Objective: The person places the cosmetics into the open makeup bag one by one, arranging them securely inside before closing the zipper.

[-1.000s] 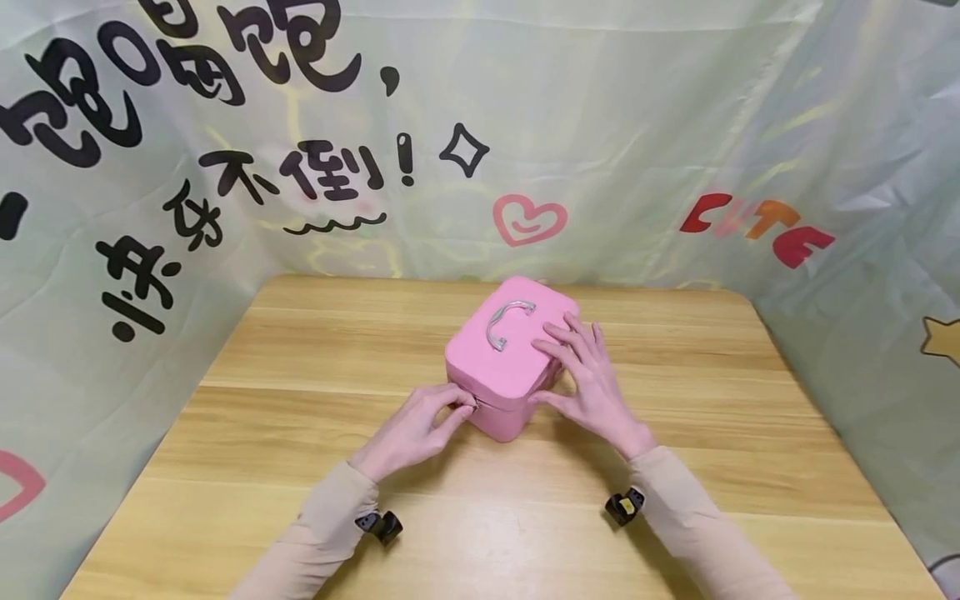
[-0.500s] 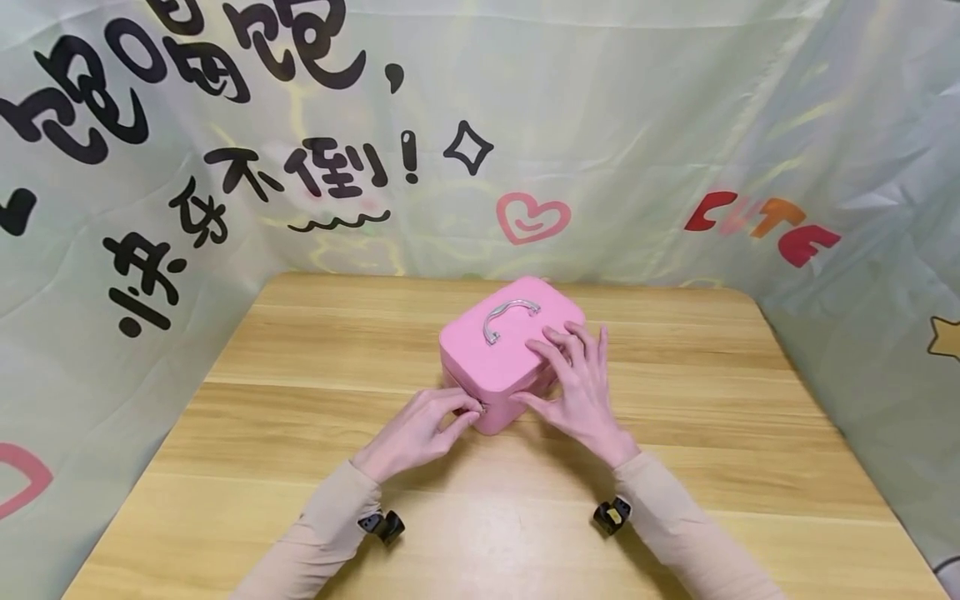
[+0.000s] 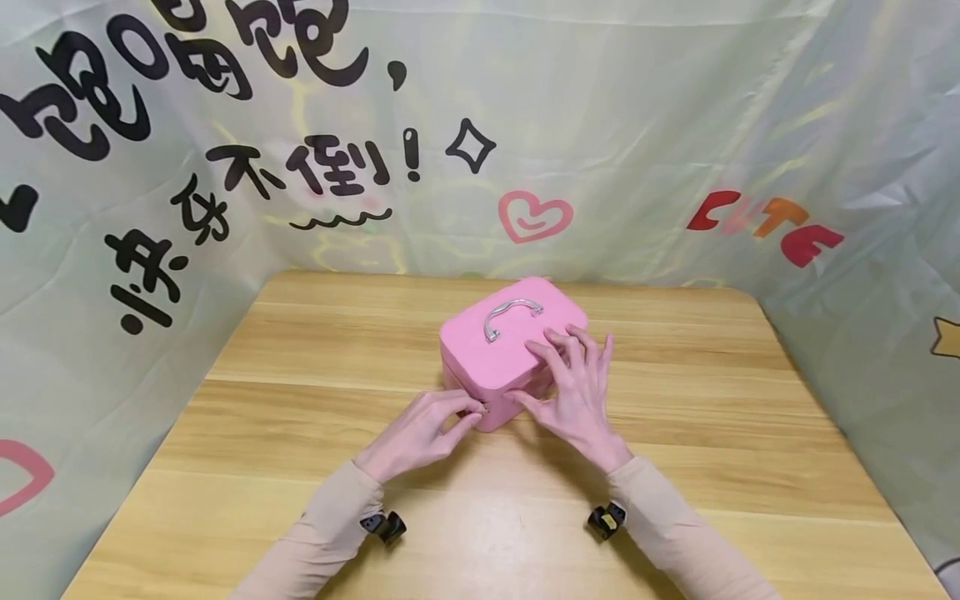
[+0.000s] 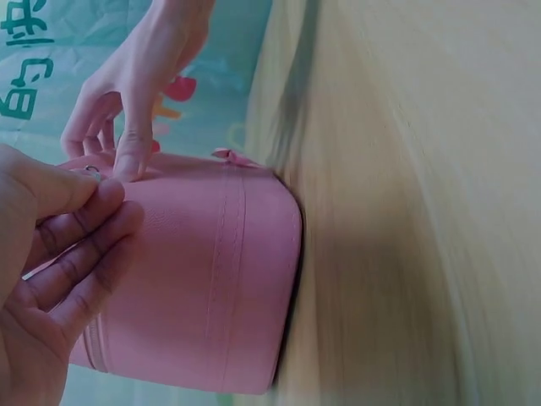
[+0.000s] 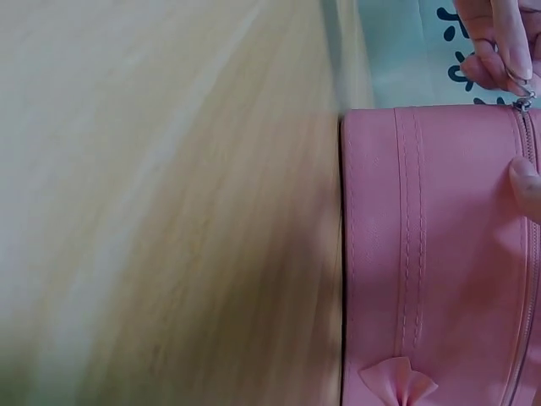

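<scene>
A pink zippered case [image 3: 487, 358] with a silver handle [image 3: 510, 312] on its lid stands turned at an angle on the wooden table. At its near corner my left hand [image 3: 420, 429] pinches the metal zipper pull [image 5: 524, 89] between thumb and fingers. The right wrist view shows the zipper [image 5: 531, 254] running along the side below the lid. My right hand [image 3: 577, 396] rests on the case, fingertips spread over the lid's right edge and thumb against the side under it. A small pink bow [image 5: 399, 382] decorates the lower side.
The wooden table [image 3: 300, 350] extends around the case on all sides. Behind it and at both sides hangs a pale printed cloth [image 3: 615, 125] with black lettering and a pink heart. A black wrist camera sits on each sleeve.
The case has turned on the table, its near corner swinging left. My right hand has shifted slightly left and down with it, while my left hand keeps pinching the zipper pull.
</scene>
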